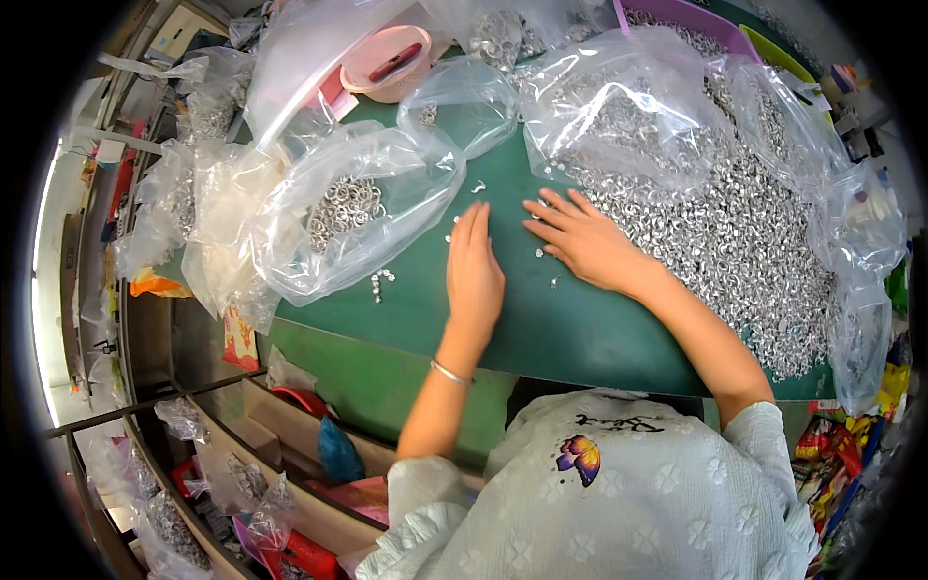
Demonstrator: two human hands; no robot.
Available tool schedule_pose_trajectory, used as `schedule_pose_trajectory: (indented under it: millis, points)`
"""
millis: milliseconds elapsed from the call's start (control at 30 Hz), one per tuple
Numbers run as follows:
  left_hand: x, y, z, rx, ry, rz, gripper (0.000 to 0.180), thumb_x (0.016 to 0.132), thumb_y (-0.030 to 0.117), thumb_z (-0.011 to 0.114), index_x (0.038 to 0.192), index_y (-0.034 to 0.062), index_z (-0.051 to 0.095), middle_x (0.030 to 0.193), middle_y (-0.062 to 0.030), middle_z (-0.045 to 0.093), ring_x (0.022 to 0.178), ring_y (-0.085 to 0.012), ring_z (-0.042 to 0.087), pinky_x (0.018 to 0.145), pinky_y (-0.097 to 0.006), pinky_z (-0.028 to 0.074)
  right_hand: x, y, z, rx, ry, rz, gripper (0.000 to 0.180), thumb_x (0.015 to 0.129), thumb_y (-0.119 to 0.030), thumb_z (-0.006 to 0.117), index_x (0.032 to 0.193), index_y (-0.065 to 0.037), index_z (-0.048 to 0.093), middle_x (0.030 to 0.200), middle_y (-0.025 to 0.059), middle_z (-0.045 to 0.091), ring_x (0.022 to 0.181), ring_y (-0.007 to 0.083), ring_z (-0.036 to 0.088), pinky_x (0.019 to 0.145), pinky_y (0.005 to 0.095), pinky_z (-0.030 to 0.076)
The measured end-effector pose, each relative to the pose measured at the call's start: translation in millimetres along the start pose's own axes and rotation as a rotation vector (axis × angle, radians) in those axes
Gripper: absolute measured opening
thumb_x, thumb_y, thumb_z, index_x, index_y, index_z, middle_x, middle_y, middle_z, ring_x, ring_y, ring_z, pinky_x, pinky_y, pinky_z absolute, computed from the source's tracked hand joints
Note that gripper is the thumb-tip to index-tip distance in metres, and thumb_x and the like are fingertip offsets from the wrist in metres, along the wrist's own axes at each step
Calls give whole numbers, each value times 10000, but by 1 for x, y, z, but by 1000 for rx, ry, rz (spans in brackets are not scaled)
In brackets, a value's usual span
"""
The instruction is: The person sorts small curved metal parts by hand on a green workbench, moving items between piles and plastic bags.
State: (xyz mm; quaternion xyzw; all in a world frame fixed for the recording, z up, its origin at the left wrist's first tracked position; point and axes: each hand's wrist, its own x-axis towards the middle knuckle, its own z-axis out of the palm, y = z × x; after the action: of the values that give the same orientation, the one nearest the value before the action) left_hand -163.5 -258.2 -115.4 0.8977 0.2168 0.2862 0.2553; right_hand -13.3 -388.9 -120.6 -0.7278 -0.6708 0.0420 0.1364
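metal rings point(735, 242) are lying in a big loose heap on the right side of the green desk point(541, 329), spilling out of a clear plastic bag point(619, 106) and spreading toward the desk's near edge. right hand point(585, 242) is resting flat at the heap's left edge, fingers spread and released, grasping nothing, fingertips point(541, 208) pointing left over a few stray rings point(541, 253). left hand point(474, 266) is lying palm down just beside it on bare green, fingers together and pointing away from the person, also released and holding nothing. thin bracelet point(450, 372) is sitting on the left wrist. small cluster of loose rings point(380, 280) is lying left of the left hand, near a second clear bag point(348, 213) holding more rings. pink bowl point(391, 63) is sitting at the far side, partly under plastic. more bagged rings are hanging at the lower left point(169, 527).
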Motion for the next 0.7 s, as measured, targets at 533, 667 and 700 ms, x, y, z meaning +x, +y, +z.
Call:
schedule_pose_trajectory:
  millis: [533, 667, 700]
  points:
    - [7, 32, 29, -193, -288, 148, 233, 780, -71, 622, 1009, -34, 631, 1043, -145, 582, 953, -318, 558, 837, -385, 471, -102, -8, -37, -125, 257, 439, 274, 781, -144, 688, 1041, -106, 609, 1317, 99, 485, 1323, 341, 366, 1087, 574, 216]
    - [-7, 30, 25, -215, -301, 158, 231, 764, -85, 625, 989, -31, 628, 1018, -138, 586, 942, -315, 566, 810, -376, 476, -104, -12, -36, -105, 403, 538, 287, 777, -129, 687, 1045, -78, 598, 1305, 121, 479, 1307, 344, 372, 1072, 571, 219]
    - [-10, 31, 23, -211, -267, 158, 241, 763, -87, 619, 996, -29, 627, 1009, -138, 579, 931, -314, 560, 800, -380, 478, -97, -14, -34, -74, 435, 516, 289, 776, -126, 687, 1046, -74, 598, 1301, 123, 479, 1303, 344, 374, 1070, 573, 220]
